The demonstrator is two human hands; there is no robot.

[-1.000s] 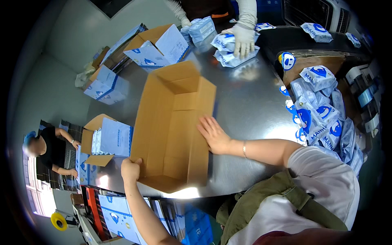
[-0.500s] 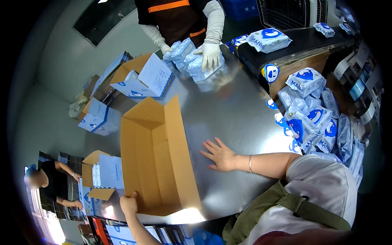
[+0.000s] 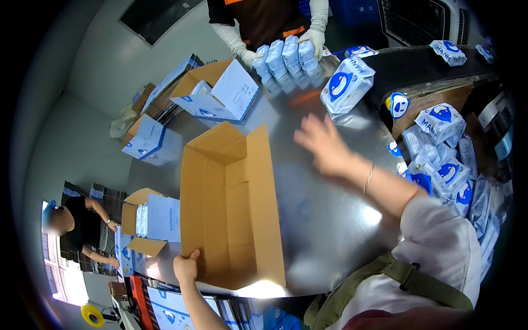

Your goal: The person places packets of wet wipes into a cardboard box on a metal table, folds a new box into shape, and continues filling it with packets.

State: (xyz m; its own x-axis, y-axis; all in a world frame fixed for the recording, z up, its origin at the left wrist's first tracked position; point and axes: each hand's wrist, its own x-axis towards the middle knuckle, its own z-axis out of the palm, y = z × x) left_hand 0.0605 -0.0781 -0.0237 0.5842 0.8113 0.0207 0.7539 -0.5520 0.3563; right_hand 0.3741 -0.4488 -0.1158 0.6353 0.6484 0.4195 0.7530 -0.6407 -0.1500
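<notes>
An open brown cardboard box (image 3: pixel 231 209) lies on the shiny metal table (image 3: pixel 324 220), its inside bare. My left hand (image 3: pixel 187 268) grips the box's near left flap at the table's edge. My right hand (image 3: pixel 324 144) hovers above the table with fingers spread, holding nothing, blurred by motion, a thin bracelet on its wrist. It is nearest a white and blue soft pack (image 3: pixel 345 83) standing on the far side of the table.
Across the table a person in white gloves (image 3: pixel 311 39) holds a row of several blue and white packs (image 3: pixel 286 59). Many packs (image 3: pixel 440 159) pile at the right. More printed cartons (image 3: pixel 220 91) stand at the left. Another person (image 3: pixel 77 223) sits below left.
My right hand has lifted off the box's right wall and moved up and to the right over the table. The gloved person has gathered the packs into a row.
</notes>
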